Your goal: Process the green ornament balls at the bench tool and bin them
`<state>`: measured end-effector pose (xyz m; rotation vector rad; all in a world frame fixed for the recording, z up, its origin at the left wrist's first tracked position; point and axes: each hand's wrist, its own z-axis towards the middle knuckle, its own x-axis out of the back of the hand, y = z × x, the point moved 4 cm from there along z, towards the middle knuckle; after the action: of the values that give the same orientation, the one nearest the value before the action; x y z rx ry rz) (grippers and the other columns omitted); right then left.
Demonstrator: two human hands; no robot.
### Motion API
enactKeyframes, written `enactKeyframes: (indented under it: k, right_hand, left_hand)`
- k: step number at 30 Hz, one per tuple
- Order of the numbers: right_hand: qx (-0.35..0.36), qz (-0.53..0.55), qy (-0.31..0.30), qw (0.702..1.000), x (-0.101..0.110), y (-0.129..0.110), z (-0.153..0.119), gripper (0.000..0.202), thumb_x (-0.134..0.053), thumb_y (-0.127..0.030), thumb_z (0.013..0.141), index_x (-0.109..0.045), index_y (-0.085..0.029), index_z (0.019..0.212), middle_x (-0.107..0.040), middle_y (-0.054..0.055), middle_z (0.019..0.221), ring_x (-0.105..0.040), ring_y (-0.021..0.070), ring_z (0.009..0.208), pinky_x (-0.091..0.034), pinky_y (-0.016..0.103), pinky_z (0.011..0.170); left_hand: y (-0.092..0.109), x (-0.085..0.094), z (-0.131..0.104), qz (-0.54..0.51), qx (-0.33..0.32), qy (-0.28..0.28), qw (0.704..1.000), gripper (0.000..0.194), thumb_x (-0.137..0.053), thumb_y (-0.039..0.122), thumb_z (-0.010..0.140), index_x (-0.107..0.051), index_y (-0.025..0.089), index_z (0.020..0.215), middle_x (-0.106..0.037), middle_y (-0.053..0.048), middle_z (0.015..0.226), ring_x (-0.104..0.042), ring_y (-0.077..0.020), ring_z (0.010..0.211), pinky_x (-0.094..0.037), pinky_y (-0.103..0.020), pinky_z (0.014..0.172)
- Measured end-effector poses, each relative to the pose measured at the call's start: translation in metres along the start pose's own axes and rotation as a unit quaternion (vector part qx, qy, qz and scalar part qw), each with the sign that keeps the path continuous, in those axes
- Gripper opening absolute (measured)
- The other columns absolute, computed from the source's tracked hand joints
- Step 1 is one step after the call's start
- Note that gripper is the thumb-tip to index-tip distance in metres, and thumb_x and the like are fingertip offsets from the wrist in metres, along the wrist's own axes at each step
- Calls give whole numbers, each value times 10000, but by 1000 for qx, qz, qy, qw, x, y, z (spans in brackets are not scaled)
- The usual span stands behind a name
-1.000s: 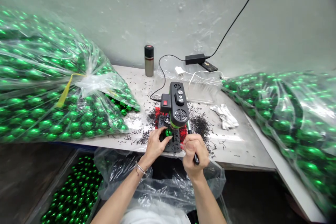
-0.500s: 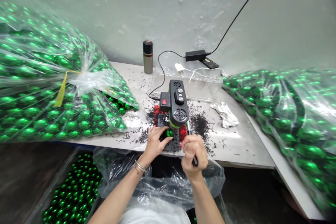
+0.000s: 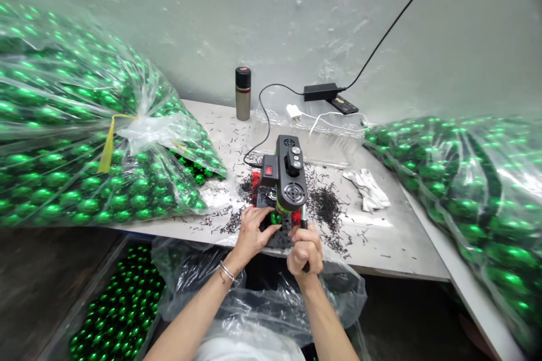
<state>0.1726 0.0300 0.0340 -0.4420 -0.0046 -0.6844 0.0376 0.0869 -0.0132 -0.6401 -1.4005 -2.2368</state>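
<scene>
A shiny green ball [image 3: 275,218] is pinched between the thumb and fingers of my left hand [image 3: 254,229], under the front end of a black bench machine [image 3: 290,172]. The machine has round vents, knobs and a red switch on its left box. My right hand [image 3: 305,249] is wrapped round the black lever handle [image 3: 305,264] at the machine's right side. Part of the ball is hidden by the machine head and my fingers.
Big clear bags of green balls stand left [image 3: 139,180] and right [image 3: 466,192]. Black bits litter the table [image 3: 406,237]. Behind are a bottle [image 3: 243,95], a power adapter [image 3: 322,92] and clear trays; white gloves [image 3: 369,190] lie to the right.
My right hand has pulled the lever handle left and slightly down, closer to my left hand. The machine's head sits lower over the ball. The whole view has shifted slightly.
</scene>
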Motion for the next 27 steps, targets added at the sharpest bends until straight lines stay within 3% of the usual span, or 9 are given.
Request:
enactKeyframes:
  k: [6, 11, 14, 17, 19, 21, 25, 27]
  right_hand:
    - [-2, 9, 1, 1000, -2, 3, -3, 281, -358, -238, 986, -456, -215, 724, -551, -15, 738, -587, 123, 633, -540, 391, 753]
    - [31, -15, -61, 998, -2, 1, 1, 265, -366, -181, 964, -465, -211, 720, -546, -16, 724, -610, 131, 673, -530, 396, 815]
    - [26, -3, -52, 998, 4, -7, 17, 271, -373, -146, 952, -465, -205, 705, -540, -16, 710, -577, 123, 650, -515, 359, 765]
    - [-35, 26, -14, 999, 11, -19, 47, 299, -408, -128, 945, -453, -199, 658, -522, -11, 677, -513, 116, 609, -433, 283, 609]
    - [-127, 33, -19, 991, 12, -24, 67, 312, -436, -161, 957, -462, -194, 648, -509, -8, 678, -502, 112, 600, -381, 269, 558]
    - [-177, 43, -18, 983, 12, -30, 82, 324, -463, -189, 963, -457, -193, 639, -492, -13, 667, -485, 105, 585, -360, 270, 544]
    - [-156, 48, -4, 987, 11, -37, 88, 336, -483, -174, 960, -462, -188, 625, -487, -12, 649, -491, 105, 599, -356, 272, 553]
    - [-139, 42, 4, 989, 10, -36, 82, 339, -479, -153, 957, -459, -186, 620, -494, -10, 650, -493, 103, 603, -356, 267, 551]
  left_hand:
    - [-1, -2, 1, -7, -2, 0, 1000, 297, -697, 332, 859, -676, 218, 1133, -735, -79, 1025, -647, -260, 992, -395, -524, 1053]
    - [1, -2, 2, -17, 6, -1, 1000, 287, -707, 332, 852, -682, 214, 1113, -731, -74, 982, -643, -263, 977, -411, -524, 1037]
    - [3, -4, 3, -26, 10, 1, 1000, 300, -727, 324, 835, -685, 219, 1113, -732, -71, 988, -645, -270, 989, -411, -542, 1043]
    - [4, -4, 4, -36, 13, 14, 999, 315, -756, 300, 811, -689, 221, 1108, -735, -73, 1013, -648, -272, 995, -407, -560, 1055]
    - [6, 2, -1, -40, 18, 30, 999, 319, -762, 292, 808, -689, 212, 1108, -731, -83, 1008, -646, -276, 991, -441, -548, 1024]
    - [10, 12, -13, -38, 11, 40, 998, 316, -742, 297, 831, -681, 201, 1126, -725, -95, 999, -642, -277, 981, -479, -525, 979]
    - [14, 35, -45, -9, -54, 10, 998, 458, -748, 401, 825, -632, 209, 1224, -706, -111, 1096, -624, -288, 1042, -488, -519, 982]
    - [6, 48, -47, 28, -64, 18, 997, 504, -723, 454, 835, -606, 214, 1263, -673, -130, 1203, -604, -303, 1114, -496, -518, 975]
